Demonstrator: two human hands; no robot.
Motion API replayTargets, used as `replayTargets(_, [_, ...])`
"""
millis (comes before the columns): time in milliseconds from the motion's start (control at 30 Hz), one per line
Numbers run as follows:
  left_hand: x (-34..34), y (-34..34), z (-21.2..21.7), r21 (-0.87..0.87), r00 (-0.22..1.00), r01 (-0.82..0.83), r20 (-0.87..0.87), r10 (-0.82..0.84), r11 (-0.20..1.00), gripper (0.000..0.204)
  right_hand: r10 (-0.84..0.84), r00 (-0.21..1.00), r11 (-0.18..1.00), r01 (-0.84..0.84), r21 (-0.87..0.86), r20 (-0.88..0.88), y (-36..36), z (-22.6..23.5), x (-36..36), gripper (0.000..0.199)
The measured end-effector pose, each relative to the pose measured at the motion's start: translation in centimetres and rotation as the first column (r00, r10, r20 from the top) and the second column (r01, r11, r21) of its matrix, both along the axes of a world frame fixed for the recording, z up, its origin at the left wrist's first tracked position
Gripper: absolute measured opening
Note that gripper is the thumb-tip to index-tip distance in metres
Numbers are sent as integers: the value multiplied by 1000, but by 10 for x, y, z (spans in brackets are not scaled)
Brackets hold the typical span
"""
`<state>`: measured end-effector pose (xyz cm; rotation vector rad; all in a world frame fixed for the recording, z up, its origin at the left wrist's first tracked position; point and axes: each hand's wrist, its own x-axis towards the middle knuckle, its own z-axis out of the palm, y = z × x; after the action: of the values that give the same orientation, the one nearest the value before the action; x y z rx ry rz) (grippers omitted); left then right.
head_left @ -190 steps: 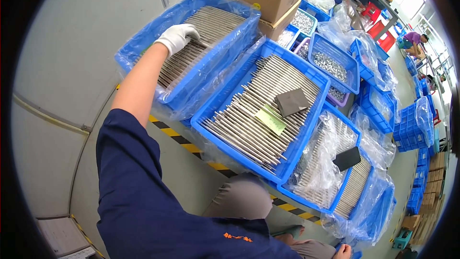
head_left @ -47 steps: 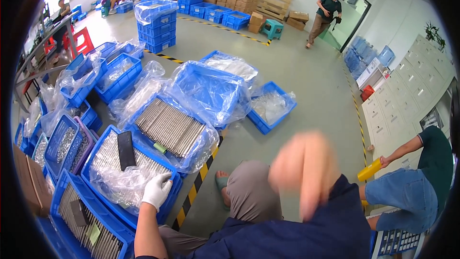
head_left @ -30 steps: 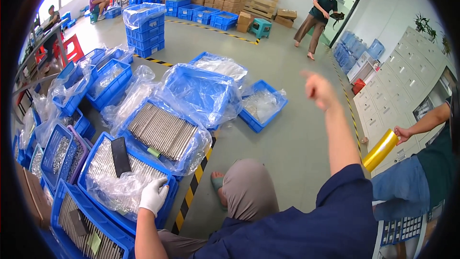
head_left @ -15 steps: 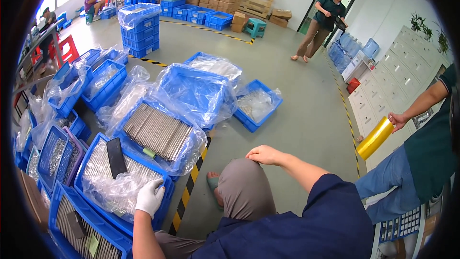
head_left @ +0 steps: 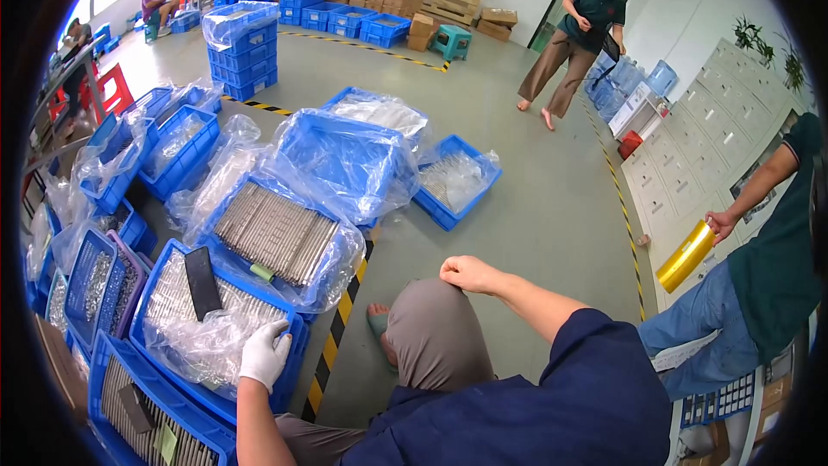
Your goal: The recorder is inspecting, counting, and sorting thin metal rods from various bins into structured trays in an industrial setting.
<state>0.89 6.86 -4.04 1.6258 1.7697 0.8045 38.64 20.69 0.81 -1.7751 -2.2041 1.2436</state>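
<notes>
My left hand (head_left: 264,355), in a white glove, rests at the near right edge of a blue crate (head_left: 297,338). Its fingers are slightly bent and apart, beside a crumpled clear plastic bag (head_left: 203,341); I see nothing held. Rows of thin metal rods (head_left: 172,289) fill that crate, with a flat black strip (head_left: 203,282) lying across them. On my raised knee lies my bare right hand (head_left: 470,274), its fingers curled together with nothing visible in them. Just beyond, thicker metal rods (head_left: 274,233) lie side by side in a plastic-lined crate.
More blue crates (head_left: 336,160) with plastic liners spread ahead and left; another stack (head_left: 243,60) stands behind. Black-and-yellow tape (head_left: 338,328) marks the floor. At right, a person holds a yellow roll (head_left: 686,256). Another person (head_left: 580,39) walks nearby, beside grey cabinets (head_left: 690,147).
The person at the far right has stepped closer. The yellow roll has shifted slightly right and down. My view has turned a little; both my hands stay where they were.
</notes>
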Motion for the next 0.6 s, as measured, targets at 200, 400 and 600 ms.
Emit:
replayTargets(200, [3,0,4,3,1000,10,-5,-9,1000,26,-30,999,999,31,18,-11,-4,2,-1,19])
replayTargets(400, [3,0,2,0,1000,17,5,-17,1000,25,-64,998,997,64,32,-29,-9,5,-2,20])
replayTargets(600, [5,-1,2,-13,999,30,-20,-30,999,25,-91,993,995,94,36,-73,-12,1,-1,23])
